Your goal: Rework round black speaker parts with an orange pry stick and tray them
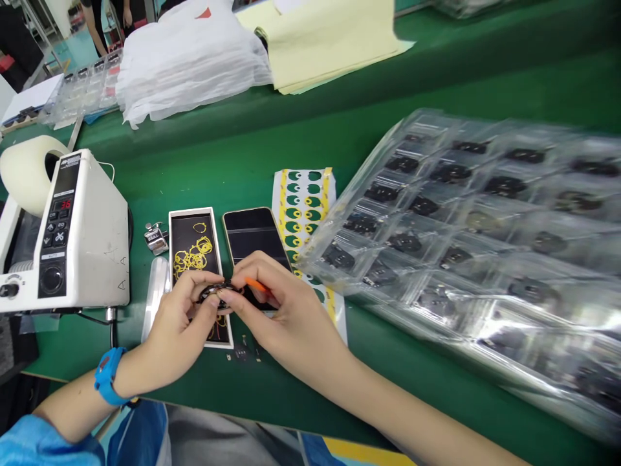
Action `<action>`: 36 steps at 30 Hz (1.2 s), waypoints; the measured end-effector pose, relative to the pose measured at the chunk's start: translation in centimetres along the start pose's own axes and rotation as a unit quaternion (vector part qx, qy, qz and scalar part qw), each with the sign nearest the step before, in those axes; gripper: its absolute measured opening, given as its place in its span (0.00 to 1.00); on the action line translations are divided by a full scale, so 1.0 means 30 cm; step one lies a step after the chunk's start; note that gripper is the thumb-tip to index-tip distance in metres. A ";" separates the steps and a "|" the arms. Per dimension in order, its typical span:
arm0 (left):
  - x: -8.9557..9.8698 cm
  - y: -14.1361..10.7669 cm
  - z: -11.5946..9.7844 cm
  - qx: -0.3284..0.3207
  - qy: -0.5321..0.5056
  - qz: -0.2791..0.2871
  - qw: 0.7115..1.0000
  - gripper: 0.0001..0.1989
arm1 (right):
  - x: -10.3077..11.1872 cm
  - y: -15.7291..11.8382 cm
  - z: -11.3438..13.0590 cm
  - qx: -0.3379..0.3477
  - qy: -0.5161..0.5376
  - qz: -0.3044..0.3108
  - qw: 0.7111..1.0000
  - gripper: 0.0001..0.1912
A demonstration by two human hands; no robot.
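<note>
A small dark rounded part with metallic spots (pixel 207 295) is held between my two hands, over the tray's near half. My left hand (pixel 174 327) is closed, its thumb and fingers gripping the part's left side. At its right side, my right hand (pixel 286 307) pinches with thumb and forefinger. An orange stick-like tool (pixel 258 285) is tucked in the same right hand; its full shape is hidden. Beneath the hands is a white-rimmed tray (pixel 169 226) of thin yellow rings (pixel 196 254). Just right of it lies a phone (pixel 255 233), partly covered by my right hand.
A tape dispenser (pixel 92 239) stands left, near a metal tally counter (pixel 156 238). Small loose pieces (pixel 241 351) lie before the tray. A sticker sheet (pixel 310 200) sits partly under stacked clear blister trays (pixel 451 239) of dark parts. White sheets (pixel 194 65) and yellow paper (pixel 334 39) lie behind.
</note>
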State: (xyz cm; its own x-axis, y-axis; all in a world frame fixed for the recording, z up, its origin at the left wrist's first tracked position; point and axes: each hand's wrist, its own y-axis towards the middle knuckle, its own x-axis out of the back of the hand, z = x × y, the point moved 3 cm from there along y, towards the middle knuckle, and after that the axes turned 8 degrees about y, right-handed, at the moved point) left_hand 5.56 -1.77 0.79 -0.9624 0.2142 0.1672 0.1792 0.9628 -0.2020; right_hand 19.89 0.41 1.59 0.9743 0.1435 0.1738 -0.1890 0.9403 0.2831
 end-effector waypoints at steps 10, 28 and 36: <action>0.001 0.029 -0.035 0.059 -0.099 -0.007 0.993 0.19 | -0.013 -0.001 -0.011 -0.154 0.155 0.055 0.974 0.06; -0.010 0.016 -0.037 0.063 -0.076 0.013 0.995 0.19 | -0.015 0.000 -0.010 -0.156 0.121 0.099 0.975 0.10; 0.027 0.023 -0.044 -0.012 0.132 -0.008 0.991 0.04 | 0.006 -0.005 0.003 0.037 -0.108 0.052 0.992 0.09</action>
State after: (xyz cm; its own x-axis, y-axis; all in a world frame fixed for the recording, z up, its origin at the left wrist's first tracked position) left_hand 5.18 -0.72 2.06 -0.8785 0.2317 0.4178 0.1721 0.9693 -0.1757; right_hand 20.09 0.27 1.65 0.9017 0.1610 0.4012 -0.3027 0.8977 0.3200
